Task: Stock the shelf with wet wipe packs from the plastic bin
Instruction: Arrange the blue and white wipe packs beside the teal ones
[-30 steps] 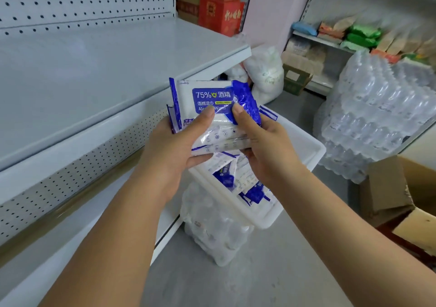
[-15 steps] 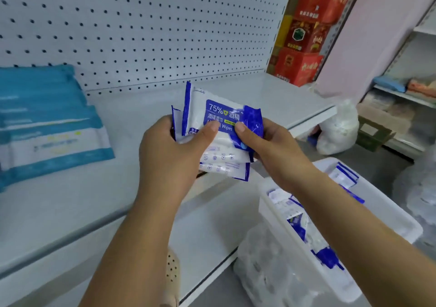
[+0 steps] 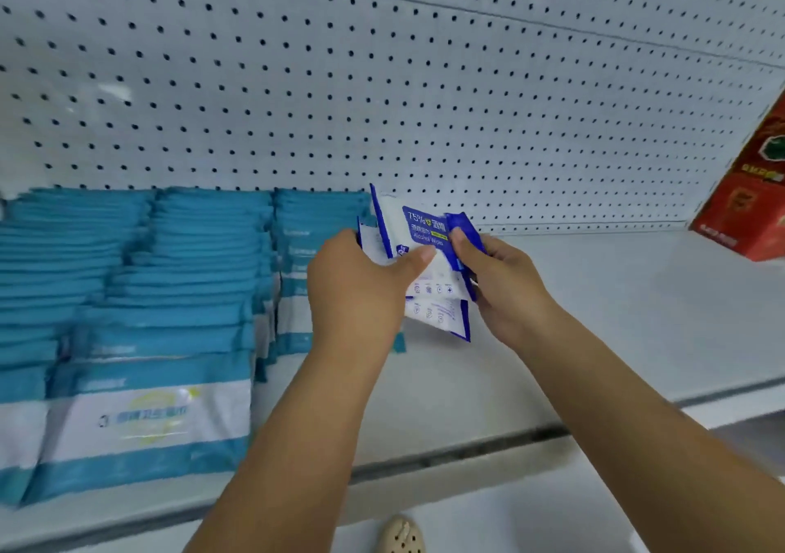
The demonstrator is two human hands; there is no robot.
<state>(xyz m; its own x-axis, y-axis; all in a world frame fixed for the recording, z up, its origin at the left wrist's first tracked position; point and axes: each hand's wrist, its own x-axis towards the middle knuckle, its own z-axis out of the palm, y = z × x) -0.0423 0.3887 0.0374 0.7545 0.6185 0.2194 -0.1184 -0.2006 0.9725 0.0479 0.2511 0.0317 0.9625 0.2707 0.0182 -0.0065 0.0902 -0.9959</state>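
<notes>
I hold a small bundle of blue-and-white alcohol wet wipe packs (image 3: 424, 250) upright above the white shelf (image 3: 594, 318). My left hand (image 3: 357, 293) grips the bundle's left side, thumb across the front. My right hand (image 3: 501, 284) pinches its right edge. The bundle hangs just right of the rows of teal wet wipe packs (image 3: 140, 318) stacked on the shelf. The plastic bin is out of view.
A white pegboard back wall (image 3: 382, 85) rises behind the shelf. A red carton (image 3: 752, 195) stands at the shelf's far right. Bare shelf surface lies between the teal packs and the carton. A beige shoe (image 3: 401, 535) shows at the bottom.
Both hands have carried the bundle from above the bin up and left over the shelf. The view has swung left, so the bin has left the frame and the teal packs fill the left.
</notes>
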